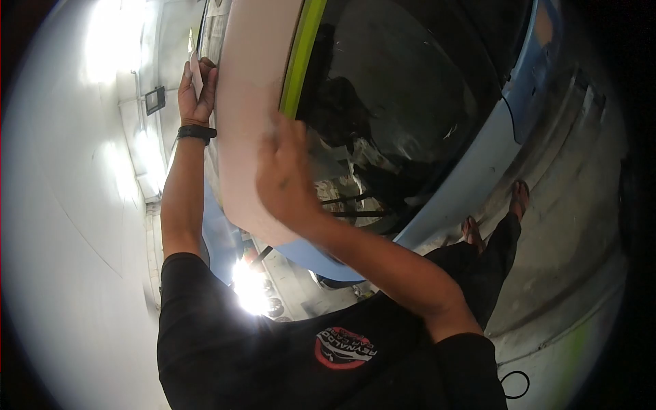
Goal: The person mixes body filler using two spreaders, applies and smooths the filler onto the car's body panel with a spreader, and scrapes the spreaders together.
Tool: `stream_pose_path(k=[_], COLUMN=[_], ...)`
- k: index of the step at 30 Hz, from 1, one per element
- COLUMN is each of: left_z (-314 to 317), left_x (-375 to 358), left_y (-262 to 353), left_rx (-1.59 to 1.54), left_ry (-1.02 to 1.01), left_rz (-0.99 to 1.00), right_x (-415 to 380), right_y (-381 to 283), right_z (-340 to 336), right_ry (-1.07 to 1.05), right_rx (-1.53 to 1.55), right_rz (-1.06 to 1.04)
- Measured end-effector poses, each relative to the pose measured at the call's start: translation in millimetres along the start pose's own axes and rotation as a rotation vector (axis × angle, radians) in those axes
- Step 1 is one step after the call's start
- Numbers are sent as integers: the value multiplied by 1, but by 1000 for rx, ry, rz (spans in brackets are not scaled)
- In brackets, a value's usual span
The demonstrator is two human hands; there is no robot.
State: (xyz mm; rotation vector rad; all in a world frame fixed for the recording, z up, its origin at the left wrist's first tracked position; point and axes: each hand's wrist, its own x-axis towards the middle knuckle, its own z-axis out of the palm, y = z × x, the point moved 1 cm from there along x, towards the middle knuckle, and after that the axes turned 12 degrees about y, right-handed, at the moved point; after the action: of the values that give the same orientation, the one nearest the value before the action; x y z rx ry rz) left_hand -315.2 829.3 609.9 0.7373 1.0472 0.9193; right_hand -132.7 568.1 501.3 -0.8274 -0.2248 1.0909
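My left hand (197, 96), with a dark band on its wrist, is raised beside the edge of a car body. It grips a thin, flat, pale sheet (196, 74), seen nearly edge-on, whose exact kind I cannot make out. Against the dull pinkish-beige car panel (249, 89) is my right hand (287, 174), smeared by motion. Its fingers are curled close to the lower end of a bright green tape strip (301, 65). Whatever they hold is hidden. The tape runs along the border between the panel and the dark window glass (403, 89).
Light blue bodywork (454, 195) curves around the glass on the right. A white wall (68, 219) rises at the left, with a small dark lamp (155, 100) farther off. Bare feet (521, 197) stand on the concrete floor (547, 273). A bright light (251, 287) glares below the panel.
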Motion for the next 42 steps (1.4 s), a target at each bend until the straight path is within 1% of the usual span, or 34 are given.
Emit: stream_pose_path(k=[2,3,5,7,8,11,13,14,15,17,18,20,22,24,25,26,27,30,33,34,37,38,40,41,42], left_z=[-2,-1,2,5,4,-3,6,12,15,20,34,47,22,61,64,99,100,82,45,42,21,11,7,7,6], left_x=[-1,-2,-4,-3,-4,-1,-10,-18,-27,-54,-82,-146,-184,-228,-236,-257,-263,-268,-274,-280,-283,-278,-275,-274,-273], left_y=[2,2,0,0,0,2,-4,-8,-9,-13,-25,-60,-112,-166,-188,-199,-209,-220,-195,-182,-155,-147,-136,-130,-127], left_rx=[63,55,39,107,137,-50,-146,-201,-225,-278,-223,155,320,37,129,-73,-110,-228,-415,-345,-69,-5,39,65,74], left_ry=[30,30,28,39,45,-106,-36,-1,-38,-109,-12,380,429,387,372,432,419,408,316,239,200,130,47,1,13], left_rz=[90,83,66,117,142,-17,113,176,227,335,439,550,686,510,571,481,521,614,352,285,135,65,33,19,15], right_x=[-21,-33,-50,-59,-65,-67,-61,-56,-47,-30,-25,-18,-23,-33,-43,-54,-65,-75,-61,-66,-90,-97,-110,-114,-118], right_y=[-10,-15,-7,3,23,39,34,38,40,4,-14,-48,-80,-106,-118,-131,-141,-129,-120,-122,-155,-161,-175,-176,-176], right_z=[-5,-8,-29,-67,-90,-160,-197,-222,-243,-257,-252,-235,-203,-155,-128,-105,-88,-77,-108,-106,-78,-74,-65,-64,-62], right_ry=[-79,-121,-243,-330,-403,-272,-50,12,72,163,197,247,126,-121,-311,-466,-623,-765,-968,-972,-893,-898,-1109,-1177,-1246], right_rx=[31,48,14,-32,-162,-35,-102,-219,-339,-290,-175,60,-151,-299,-337,-443,-552,-968,-1379,-1319,-1310,-1326,-1403,-1408,-1410], right_rz=[-8,-15,85,172,231,597,576,531,477,352,293,178,94,-160,-370,-454,-533,-718,-1021,-943,-1272,-1391,-1490,-1514,-1537])
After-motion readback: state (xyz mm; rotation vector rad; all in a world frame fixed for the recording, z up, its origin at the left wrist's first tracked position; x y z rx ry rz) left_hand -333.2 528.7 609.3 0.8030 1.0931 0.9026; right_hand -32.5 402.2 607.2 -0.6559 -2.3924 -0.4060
